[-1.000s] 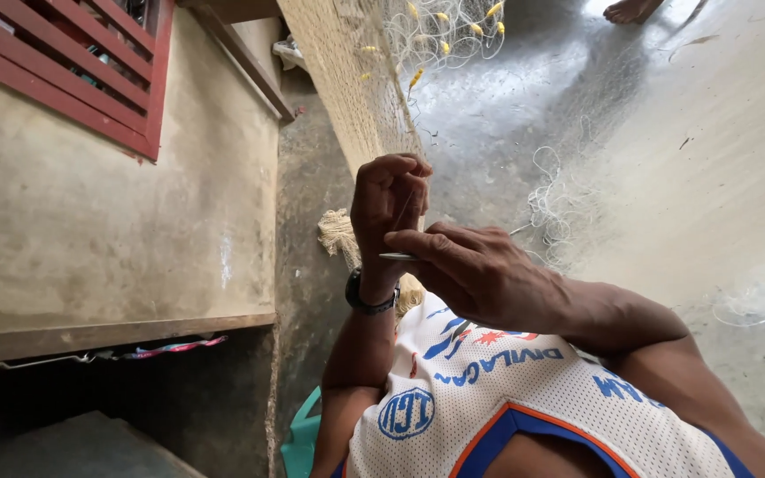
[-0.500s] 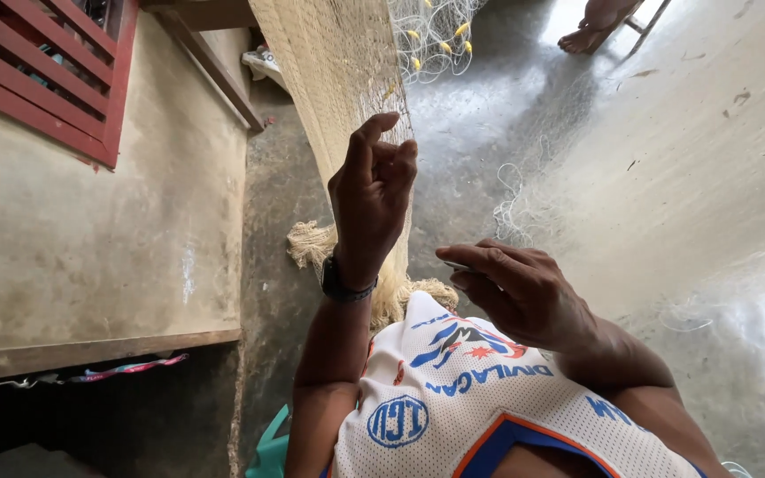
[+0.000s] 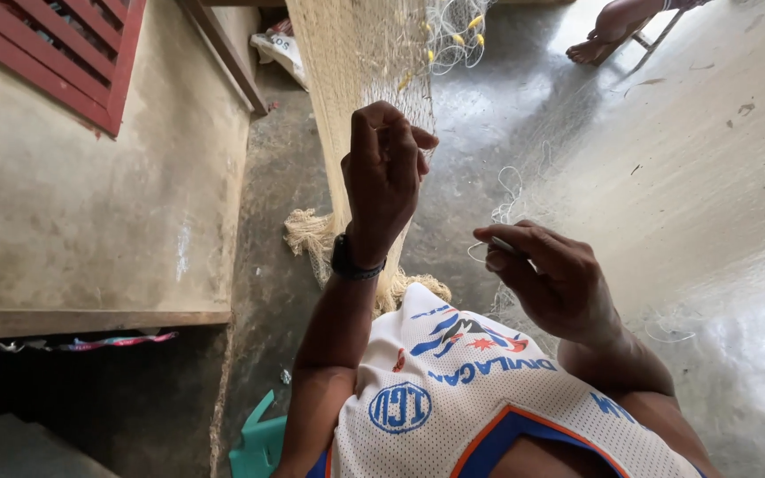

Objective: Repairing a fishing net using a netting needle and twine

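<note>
Fishing net (image 3: 356, 62) is hanging in a pale strip running from far down toward the person, its long axis near-to-far. The left hand (image 3: 385, 173) is pinching its mesh, nearer to it; the right hand (image 3: 549, 279), closed on a small netting needle (image 3: 499, 245), has dropped lower right since a second ago.

My left hand (image 3: 384, 181) is raised at the middle, fingers pinched on the hanging fishing net (image 3: 347, 62) that runs up towards twelve o'clock. My right hand (image 3: 552, 279), at about four o'clock from it, grips a slim netting needle (image 3: 502, 245) with thin white line (image 3: 508, 190) looping off it. Another person's bare foot (image 3: 597, 44) rests on the concrete floor (image 3: 710, 159) at one o'clock.
</note>
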